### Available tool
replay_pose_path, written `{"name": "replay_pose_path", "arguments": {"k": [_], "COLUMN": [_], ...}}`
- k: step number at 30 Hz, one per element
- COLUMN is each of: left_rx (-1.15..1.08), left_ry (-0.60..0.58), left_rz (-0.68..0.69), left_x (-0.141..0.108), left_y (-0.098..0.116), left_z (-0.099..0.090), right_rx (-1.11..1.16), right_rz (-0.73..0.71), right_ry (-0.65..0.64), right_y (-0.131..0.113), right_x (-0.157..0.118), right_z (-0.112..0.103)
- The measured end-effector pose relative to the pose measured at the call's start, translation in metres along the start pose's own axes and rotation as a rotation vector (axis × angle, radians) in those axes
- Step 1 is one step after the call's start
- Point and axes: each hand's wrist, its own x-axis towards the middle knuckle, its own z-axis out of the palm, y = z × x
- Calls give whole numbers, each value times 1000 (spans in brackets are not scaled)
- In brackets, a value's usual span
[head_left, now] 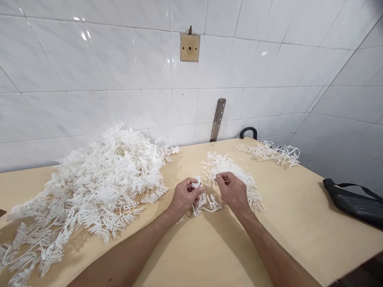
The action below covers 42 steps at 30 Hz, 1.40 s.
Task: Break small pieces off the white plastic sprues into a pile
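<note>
A pale tiled wall (pixel 119 59) fills the top of the view, running past the frame on both sides. Below it, the light wooden table (pixel 191 247) is cut off along the near edge. Taking the hands as the centre of the dial, a big heap of white branching strands (pixel 110 179) spreads at nine to ten o'clock, its nearest tips leaving the frame and its inner layers hidden under the top ones. At three o'clock a black bag (pixel 356 201) with a strap is cropped by the right edge. A smaller white pile (pixel 248 179) lies at one o'clock, partly covered by the right hand (pixel 235 193); that hand is curled, fingertips drawn in close, and I cannot tell whether they meet or pinch a strand. The left hand (pixel 184 197) is closed on a white sprig (pixel 196 184), thumb against fingers, the grip hiding much of the sprig. A looser white bundle (pixel 273 153) sits at two o'clock, partly covering something dark. At twelve, a metal strip (pixel 218 119) stands against the wall, with a tan plate (pixel 189 48) higher up. At one, only the curve of a black handle (pixel 249 130) shows above the table's far edge.
</note>
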Motion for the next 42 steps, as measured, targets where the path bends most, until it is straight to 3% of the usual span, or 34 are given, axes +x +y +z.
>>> {"name": "replay_pose_path", "arguments": {"k": [5, 10, 12, 17, 20, 25, 33, 37, 42], "left_rx": [-34, -57, -65, -71, -61, -65, 36, 253, 665], "left_ry": [-68, -174, -213, -266, -278, -295, -227, -93, 146], "left_rz": [-36, -67, -75, -69, -89, -91, -104, 42, 552], "left_x": [2, 2, 1, 1, 0, -1, -5, -6, -9], "left_y": [-2, -3, -4, -3, -1, 2, 6, -2, -9], "left_z": [-1, 0, -1, -1, -1, -2, -1, 1, 1], "right_rx": [24, -73, -43, 174, 230, 265, 264, 322, 373], "right_rz": [6, -41, -105, -172, -198, -202, -156, -96, -47], "right_ry": [158, 166, 60, -442, -598, -671, -622, -625, -624], "right_y": [14, 17, 11, -9, -13, -9, -1, -2, -5], "right_x": [16, 20, 17, 2, -4, -3, -1, -1, -4], "right_z": [-17, -29, -31, -28, -27, -22, -15, -16, -15]}}
